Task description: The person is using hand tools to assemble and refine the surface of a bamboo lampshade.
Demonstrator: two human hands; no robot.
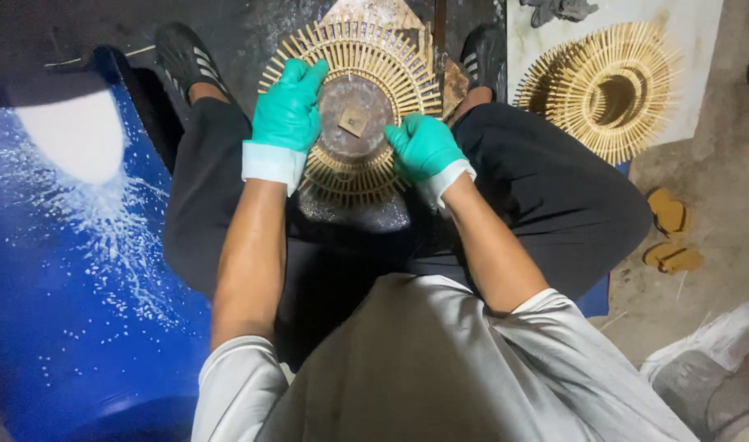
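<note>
While seated, the person works one radial stick ring [354, 115] between the knees. Left hand [288, 102] lies open and flat on its left spokes; right hand [424, 147] is curled closed on the rim beside the round metal disc [355, 117] at its centre. Right of this ring, one stack of finished rings [608, 86] lies on a white sheet [702, 33]. Left of it, one blue tub [63, 270] holds white powder [72, 135].

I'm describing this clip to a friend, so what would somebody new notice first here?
First, the two teal-gloved hands, left hand and right hand, pressed on a round fan of thin bamboo-coloured sticks around a dark metal disc, between the seated person's knees. Next, a second finished stick wheel lies on a pale sheet at upper right. On the left, a bright blue tub is spattered with white powder.
</note>
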